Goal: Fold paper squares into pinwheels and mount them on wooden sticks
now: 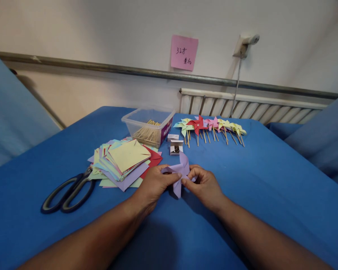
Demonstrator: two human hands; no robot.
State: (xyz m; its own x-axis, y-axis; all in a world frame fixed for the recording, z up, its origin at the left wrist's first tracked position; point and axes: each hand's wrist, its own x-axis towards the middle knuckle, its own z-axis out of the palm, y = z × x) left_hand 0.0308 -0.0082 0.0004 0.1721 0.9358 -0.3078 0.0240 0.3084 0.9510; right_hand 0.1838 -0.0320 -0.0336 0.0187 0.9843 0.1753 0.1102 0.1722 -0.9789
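Note:
Both my hands meet at the middle of the blue table (pixel 256 187) on a lilac paper pinwheel (pixel 181 170) with curled flaps. My left hand (pixel 154 183) pinches its left side with thumb and fingers. My right hand (pixel 204 183) pinches its right side. The paper rests just above the cloth. What the fingertips press at the paper's centre is hidden.
A stack of coloured cut paper squares (pixel 124 161) lies to the left, black-handled scissors (pixel 69 191) beside it. Behind stand a clear plastic box of wooden sticks (pixel 148 127), a small open box of pins (pixel 176 148) and a row of finished pinwheels on sticks (pixel 211 127).

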